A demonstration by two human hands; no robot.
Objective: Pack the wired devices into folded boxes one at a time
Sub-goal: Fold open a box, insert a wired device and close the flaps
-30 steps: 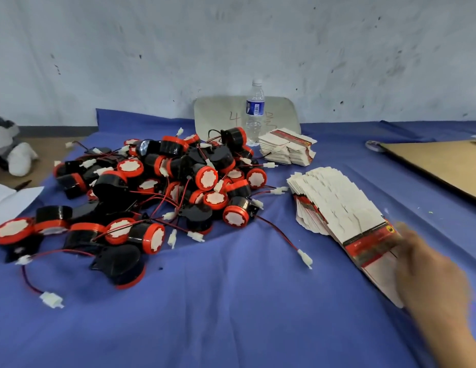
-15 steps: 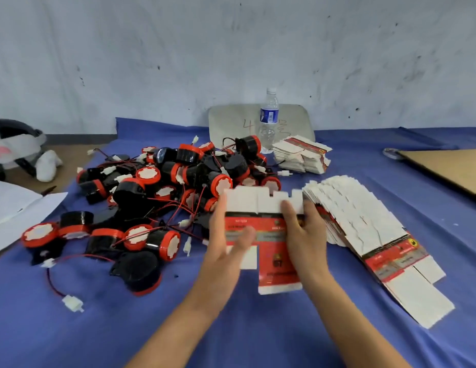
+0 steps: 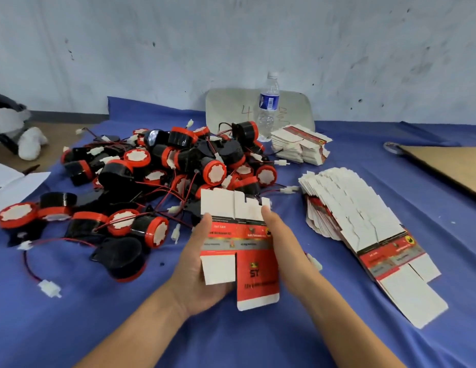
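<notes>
A flat, unfolded red-and-white carton point(image 3: 243, 235) is held upright between both hands above the blue cloth. My left hand point(image 3: 197, 264) grips its left edge and cups it from below. My right hand point(image 3: 283, 243) presses on its right edge. A heap of black-and-red round wired devices point(image 3: 162, 171) with red wires and white connectors lies to the left and behind. A fanned stack of flat cartons point(image 3: 359, 221) lies to the right, and a smaller stack point(image 3: 300, 144) sits further back.
A water bottle point(image 3: 268, 102) stands at the back before a grey board point(image 3: 231, 107). Brown cardboard point(image 3: 454, 166) lies at the far right. White paper point(image 3: 13, 181) and a white object point(image 3: 29, 142) are at the left. A loose white connector point(image 3: 49, 288) lies near the front left.
My right hand took one flat carton from the fanned stack and brought it to the middle. Both hands now hold it, slightly nearer to me than half a second ago.
</notes>
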